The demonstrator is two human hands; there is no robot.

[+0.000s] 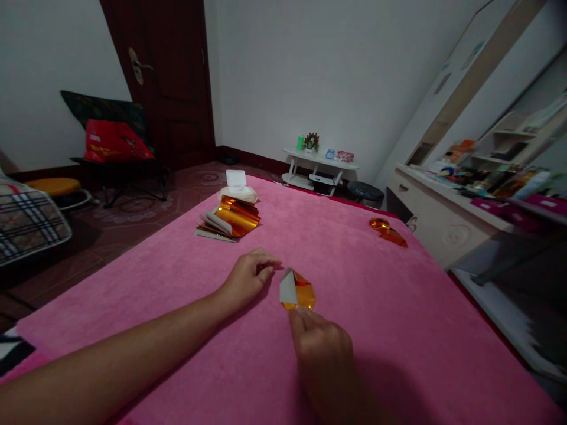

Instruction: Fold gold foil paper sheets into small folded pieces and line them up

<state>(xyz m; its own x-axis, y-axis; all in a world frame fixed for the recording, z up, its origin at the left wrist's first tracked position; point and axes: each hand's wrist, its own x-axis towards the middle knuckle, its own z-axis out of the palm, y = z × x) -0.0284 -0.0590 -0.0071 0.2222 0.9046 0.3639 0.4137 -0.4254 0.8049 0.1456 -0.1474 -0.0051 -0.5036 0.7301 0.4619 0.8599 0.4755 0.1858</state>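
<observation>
While the right grip meets the near edge of the paper, pinching or pressing I cannot tell, the left grip, loosely open and holding nothing, lies just left of it. Folding looks partway: a grey flap is turned over. Sheets beyond the left grip seem unfolded; pieces well beyond the right grip, rightward, look already shaped.

Glossy metallic paper, matt backing, napped cloth

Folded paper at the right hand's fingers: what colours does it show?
The folded paper shows shiny orange-gold and dull grey, seen in the head view.
</observation>
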